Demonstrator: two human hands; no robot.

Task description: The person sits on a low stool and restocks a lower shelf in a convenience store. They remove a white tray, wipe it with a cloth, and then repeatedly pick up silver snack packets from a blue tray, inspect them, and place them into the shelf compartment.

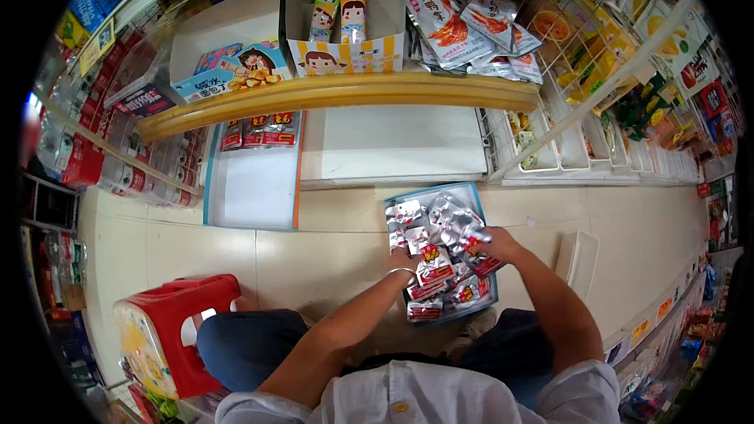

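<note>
On the floor before me lies a shallow box point(480, 191) with a blue rim, full of silver snack packets point(471, 291) with red and yellow print. My right hand point(499, 245) grips several silver packets at the box's right side, its fingertips partly hidden by them. At the left side, my left hand point(404, 260), a bracelet at its wrist, holds the edge of a silver packet point(433, 259). Another shallow box point(253, 188) juts from the lower shelf at left, with a few similar packets point(259, 131) at its far end.
A wooden-edged shelf point(353, 89) overhangs the lower white shelf point(403, 141). It carries snack cartons point(347, 59) and a pile of silver pouches point(453, 29). A red stool point(194, 335) stands at left. To the right, a white plastic bin point(577, 262) rests on the floor, near wire racks.
</note>
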